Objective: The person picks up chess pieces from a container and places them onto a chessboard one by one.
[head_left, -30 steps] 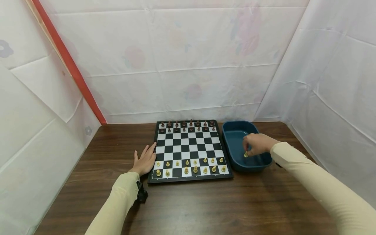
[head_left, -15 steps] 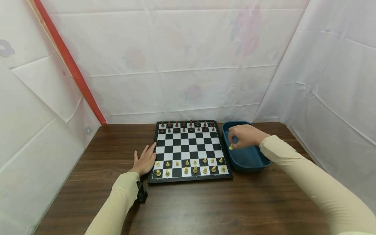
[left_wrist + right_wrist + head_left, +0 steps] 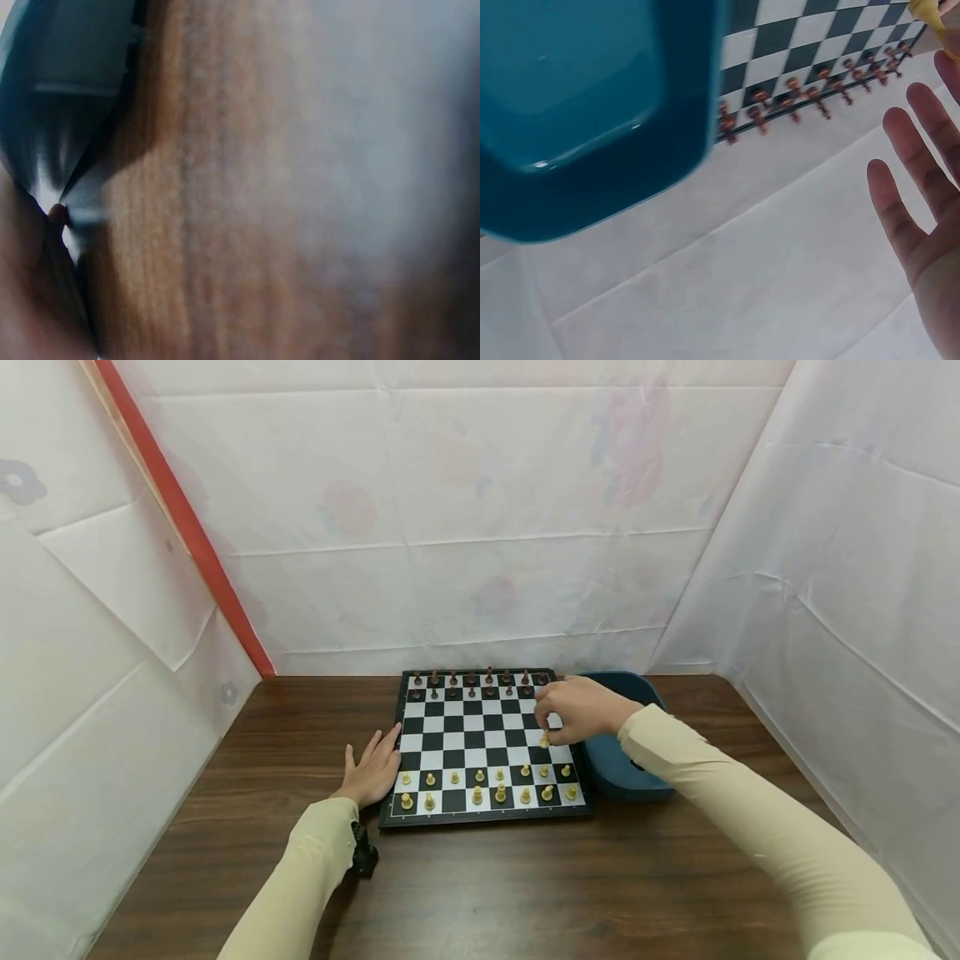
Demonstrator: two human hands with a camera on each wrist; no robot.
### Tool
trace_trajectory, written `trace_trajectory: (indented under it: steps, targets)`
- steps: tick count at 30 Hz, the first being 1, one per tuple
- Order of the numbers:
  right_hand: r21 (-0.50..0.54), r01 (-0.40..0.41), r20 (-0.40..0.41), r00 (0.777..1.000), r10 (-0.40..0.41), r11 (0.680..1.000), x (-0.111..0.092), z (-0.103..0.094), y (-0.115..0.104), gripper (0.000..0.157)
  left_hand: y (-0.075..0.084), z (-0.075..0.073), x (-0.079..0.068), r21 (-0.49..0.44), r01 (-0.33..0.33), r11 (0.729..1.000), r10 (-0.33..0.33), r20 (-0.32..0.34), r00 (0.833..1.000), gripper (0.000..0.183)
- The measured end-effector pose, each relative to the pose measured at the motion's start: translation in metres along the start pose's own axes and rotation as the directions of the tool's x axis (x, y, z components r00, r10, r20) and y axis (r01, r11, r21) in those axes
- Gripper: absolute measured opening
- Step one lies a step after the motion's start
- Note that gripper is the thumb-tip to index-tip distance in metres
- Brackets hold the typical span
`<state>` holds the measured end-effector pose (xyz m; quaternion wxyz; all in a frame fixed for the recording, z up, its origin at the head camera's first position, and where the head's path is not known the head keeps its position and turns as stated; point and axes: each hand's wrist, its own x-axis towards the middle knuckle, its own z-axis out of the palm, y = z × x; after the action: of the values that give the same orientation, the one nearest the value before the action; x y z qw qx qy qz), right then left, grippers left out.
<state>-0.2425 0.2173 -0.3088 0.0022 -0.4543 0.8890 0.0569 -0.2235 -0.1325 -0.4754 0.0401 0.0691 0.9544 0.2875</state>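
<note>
A black-and-white chessboard lies on the brown table. Two rows of dark brown chess pieces stand along its far side, and pale yellow ones along its near side. My right hand is over the board's right part, pinching a pale yellow chess piece between thumb and fingertip. The right wrist view shows this piece cut off at the top right corner, with the other fingers spread. My left hand rests flat at the board's left edge, fingers straight and apart.
Just right of the board stands a blue plastic box, partly hidden under the right forearm. White patterned sheeting closes off the back and both sides. The wooden table stretches in front of the board.
My right hand has moved left out of the blue box and over the chessboard, carrying the pale yellow chess piece. My left hand has stayed at the board's left edge.
</note>
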Motion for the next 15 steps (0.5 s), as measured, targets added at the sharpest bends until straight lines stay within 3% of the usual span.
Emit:
trace_trajectory:
  steps: [15]
  targets:
    - [-0.025, 0.205, -0.06, 0.977, -0.206, 0.978, 0.047, -0.003, -0.041, 0.006, -0.002, 0.001, 0.0, -0.007, 0.009, 1.0, -0.009, -0.005, 1.0, 0.055]
